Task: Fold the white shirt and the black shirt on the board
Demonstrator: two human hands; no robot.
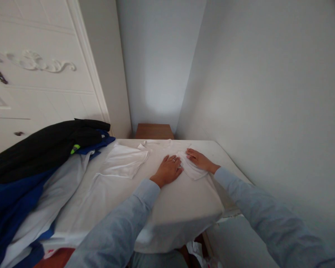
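- Nearest you, at the bottom of the frame, the front edge of the table (pixel 156 238) drops away, with the white shirt (pixel 167 201) draped over it and hanging down.
- Your left hand (pixel 169 170) lies flat at frame centre, fingers released and spread on the shirt, gripping nothing.
- Your right hand (pixel 200 160), just right of it, rests with fingers extended on the folded sleeve (pixel 191 168), pressing rather than clenching.
- To the left of your hands the other sleeve (pixel 124 165) lies folded inward; open cloth lies between it and your left hand.
- A pile of dark and blue clothes (pixel 30 167) crowds the left edge of the frame.
- The wall (pixel 268 111) runs close along the table's right edge.
- Farther off, top centre, a wooden surface (pixel 154 131) sits beyond the table's far edge, and a white door (pixel 39 74) fills the upper left.
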